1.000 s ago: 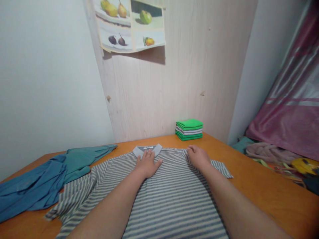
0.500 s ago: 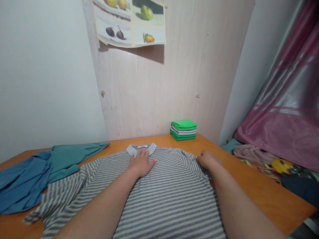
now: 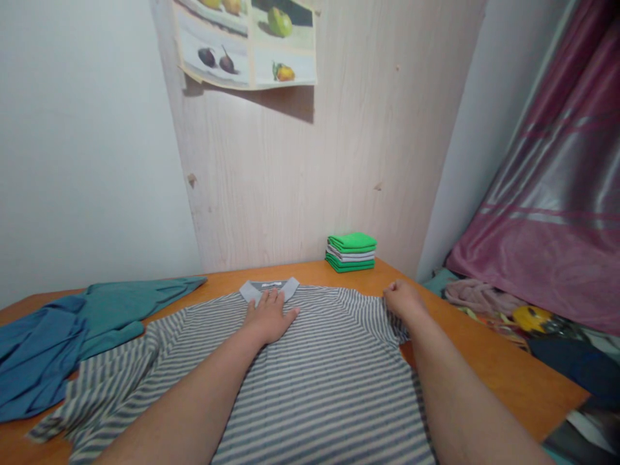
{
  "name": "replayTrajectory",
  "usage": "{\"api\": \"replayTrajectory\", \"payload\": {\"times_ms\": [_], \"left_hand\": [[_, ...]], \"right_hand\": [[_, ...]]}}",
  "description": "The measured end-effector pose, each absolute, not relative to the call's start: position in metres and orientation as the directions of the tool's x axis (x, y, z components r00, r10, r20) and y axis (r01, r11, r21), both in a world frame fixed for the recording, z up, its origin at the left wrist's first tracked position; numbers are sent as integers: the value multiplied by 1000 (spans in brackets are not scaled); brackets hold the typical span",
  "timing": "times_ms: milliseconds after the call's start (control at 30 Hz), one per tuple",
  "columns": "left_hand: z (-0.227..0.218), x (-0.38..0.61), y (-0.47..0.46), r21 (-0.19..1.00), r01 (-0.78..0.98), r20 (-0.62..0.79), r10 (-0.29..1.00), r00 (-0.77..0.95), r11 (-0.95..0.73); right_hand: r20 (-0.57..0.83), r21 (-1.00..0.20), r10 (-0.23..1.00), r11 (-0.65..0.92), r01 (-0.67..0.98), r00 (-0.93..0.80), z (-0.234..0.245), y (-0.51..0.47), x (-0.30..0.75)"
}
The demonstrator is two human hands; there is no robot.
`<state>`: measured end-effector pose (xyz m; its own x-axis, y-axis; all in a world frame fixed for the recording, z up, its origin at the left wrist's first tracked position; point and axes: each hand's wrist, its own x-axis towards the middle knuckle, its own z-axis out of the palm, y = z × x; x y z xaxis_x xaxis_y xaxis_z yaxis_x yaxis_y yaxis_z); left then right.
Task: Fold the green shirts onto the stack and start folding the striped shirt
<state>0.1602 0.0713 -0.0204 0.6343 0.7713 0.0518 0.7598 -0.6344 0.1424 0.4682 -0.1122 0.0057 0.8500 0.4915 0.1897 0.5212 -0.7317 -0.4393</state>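
Observation:
A grey-and-cream striped polo shirt (image 3: 329,361) lies spread on the orange table, its plain grey collar (image 3: 250,292) towards the wall. My left hand (image 3: 269,318) rests flat just below the collar, fingers spread. At the shirt's right side, my right hand (image 3: 401,300) is closed on the edge of the short sleeve (image 3: 371,313), pulling it out sideways. The fingertips of that hand are partly hidden. On the left, the other sleeve (image 3: 104,381) lies loosely creased.
A folded green and white stack (image 3: 351,252) stands at the table's back. Teal (image 3: 130,307) and blue (image 3: 36,355) garments lie crumpled at left. Beyond the table's (image 3: 504,381) right edge are piled cloths (image 3: 484,297) and a pink curtain (image 3: 547,226). A fruit print (image 3: 283,48) hangs on the wall.
My right hand has drawn the right sleeve outwards, so it lies straighter and flatter. My left hand stays flat below the collar. The view has shifted slightly to the right.

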Motion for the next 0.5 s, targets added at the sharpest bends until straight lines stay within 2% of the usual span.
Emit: {"api": "replayTrajectory", "payload": {"times_ms": [200, 367, 500], "left_hand": [[-20, 161, 72, 148, 758, 64, 771, 634, -635], [-18, 161, 69, 151, 758, 69, 772, 632, -634], [-18, 162, 69, 164, 757, 72, 773, 630, -632]], "right_hand": [[231, -431, 454, -745, 509, 860, 25, -126, 485], [115, -390, 530, -754, 529, 840, 23, -143, 495], [28, -420, 636, -693, 586, 771, 8, -150, 484]]}}
